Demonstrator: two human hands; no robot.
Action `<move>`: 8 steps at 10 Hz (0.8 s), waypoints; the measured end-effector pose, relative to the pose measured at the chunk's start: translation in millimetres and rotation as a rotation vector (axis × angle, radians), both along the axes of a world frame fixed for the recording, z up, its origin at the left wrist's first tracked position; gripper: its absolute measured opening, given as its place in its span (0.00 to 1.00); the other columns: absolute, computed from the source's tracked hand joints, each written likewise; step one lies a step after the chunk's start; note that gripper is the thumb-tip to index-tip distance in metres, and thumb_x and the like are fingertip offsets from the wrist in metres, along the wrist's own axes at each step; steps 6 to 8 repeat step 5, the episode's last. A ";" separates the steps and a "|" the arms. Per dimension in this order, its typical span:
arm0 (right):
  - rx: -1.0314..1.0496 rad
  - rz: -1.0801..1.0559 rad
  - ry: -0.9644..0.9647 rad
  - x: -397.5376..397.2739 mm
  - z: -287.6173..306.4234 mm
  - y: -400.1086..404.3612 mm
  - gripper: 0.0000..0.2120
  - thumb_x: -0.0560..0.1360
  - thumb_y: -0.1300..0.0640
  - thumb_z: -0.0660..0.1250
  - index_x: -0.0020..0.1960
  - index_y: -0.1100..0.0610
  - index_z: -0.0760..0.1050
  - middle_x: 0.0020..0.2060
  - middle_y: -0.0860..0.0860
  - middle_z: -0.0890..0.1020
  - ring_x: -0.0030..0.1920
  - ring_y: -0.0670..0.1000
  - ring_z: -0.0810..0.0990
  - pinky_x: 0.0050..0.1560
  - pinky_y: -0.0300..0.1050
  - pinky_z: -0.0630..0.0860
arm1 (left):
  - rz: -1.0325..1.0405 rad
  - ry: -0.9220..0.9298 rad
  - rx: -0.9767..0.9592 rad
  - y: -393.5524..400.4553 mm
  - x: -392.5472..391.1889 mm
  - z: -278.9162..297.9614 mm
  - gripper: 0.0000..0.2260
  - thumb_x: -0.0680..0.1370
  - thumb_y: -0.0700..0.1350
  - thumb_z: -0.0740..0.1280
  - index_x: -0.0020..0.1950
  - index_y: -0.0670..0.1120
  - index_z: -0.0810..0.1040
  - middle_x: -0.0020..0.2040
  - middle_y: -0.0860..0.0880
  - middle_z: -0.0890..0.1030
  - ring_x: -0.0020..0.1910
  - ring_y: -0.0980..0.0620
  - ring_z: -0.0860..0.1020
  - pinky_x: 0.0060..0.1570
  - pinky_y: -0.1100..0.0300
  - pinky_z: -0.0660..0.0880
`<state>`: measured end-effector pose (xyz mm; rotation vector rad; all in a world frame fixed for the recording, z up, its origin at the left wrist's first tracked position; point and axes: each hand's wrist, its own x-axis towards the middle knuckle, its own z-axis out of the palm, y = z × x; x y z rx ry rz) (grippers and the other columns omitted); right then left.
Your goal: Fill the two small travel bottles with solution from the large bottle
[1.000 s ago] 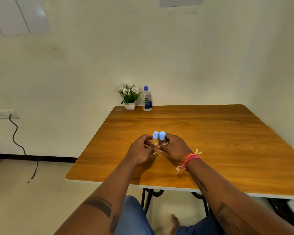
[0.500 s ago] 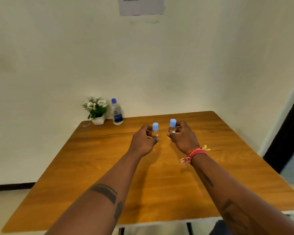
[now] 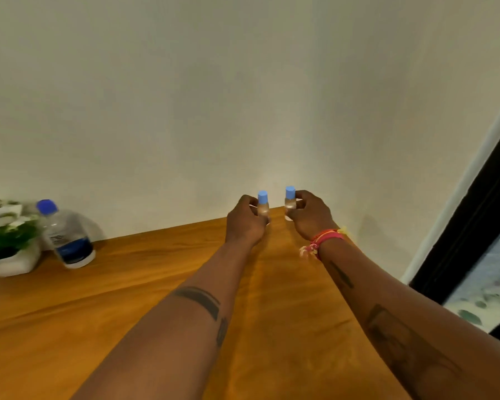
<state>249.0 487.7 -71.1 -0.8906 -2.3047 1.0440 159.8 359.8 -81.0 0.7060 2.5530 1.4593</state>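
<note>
Travel bottles, both capped: I grip one (image 3: 262, 208) in my left hand (image 3: 244, 220), the other (image 3: 289, 201) in my right hand (image 3: 309, 215). Nothing poured yet, I judge; next, set them down, uncap, fetch the large bottle (image 3: 67, 235).

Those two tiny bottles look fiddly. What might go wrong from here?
Each hand, left hand and right hand, pinches a capped small bottle near the table's far edge; set down there, one might tip off. The large bottle stands beside the flower pot; reaching for it could knock the pot.

Both hands (image 3: 244, 223) (image 3: 311, 216) and small bottles (image 3: 262, 206) (image 3: 290, 202) farther out, near table's far edge (image 3: 185, 229).
</note>
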 end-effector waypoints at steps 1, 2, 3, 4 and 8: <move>-0.010 -0.005 -0.029 -28.0 -23.2 16.9 0.21 0.79 0.54 0.69 0.71 0.51 0.74 0.61 0.52 0.83 0.58 0.55 0.81 0.62 0.49 0.76 | 0.017 0.000 -0.034 22.5 -26.1 -21.3 0.16 0.75 0.45 0.75 0.60 0.50 0.75 0.54 0.50 0.82 0.49 0.50 0.79 0.46 0.58 0.72; -0.006 -0.049 -0.027 -43.4 -40.5 26.0 0.21 0.78 0.55 0.71 0.70 0.52 0.75 0.61 0.52 0.83 0.58 0.55 0.81 0.59 0.48 0.76 | 0.027 0.016 -0.059 32.8 -40.2 -33.5 0.16 0.75 0.45 0.75 0.60 0.50 0.75 0.51 0.52 0.80 0.48 0.50 0.78 0.46 0.59 0.72; 0.001 -0.063 0.000 -55.2 -50.2 32.4 0.21 0.77 0.54 0.72 0.70 0.52 0.74 0.62 0.52 0.83 0.58 0.55 0.82 0.61 0.50 0.78 | 0.026 0.044 -0.052 37.3 -49.3 -40.7 0.16 0.75 0.46 0.76 0.60 0.50 0.75 0.47 0.55 0.77 0.47 0.52 0.77 0.46 0.60 0.70; 0.033 -0.066 -0.034 -52.8 -48.7 27.7 0.23 0.78 0.52 0.71 0.71 0.52 0.73 0.64 0.52 0.82 0.61 0.55 0.81 0.63 0.51 0.77 | 0.020 0.052 -0.063 35.6 -45.2 -39.8 0.16 0.75 0.47 0.75 0.60 0.49 0.75 0.49 0.53 0.79 0.48 0.52 0.78 0.46 0.60 0.70; -0.035 -0.079 -0.037 -48.6 -42.1 21.6 0.30 0.77 0.53 0.73 0.76 0.53 0.67 0.68 0.54 0.78 0.65 0.57 0.78 0.65 0.50 0.74 | 0.016 0.013 -0.085 35.2 -40.2 -32.0 0.24 0.74 0.47 0.77 0.66 0.49 0.71 0.56 0.50 0.80 0.50 0.50 0.77 0.47 0.59 0.72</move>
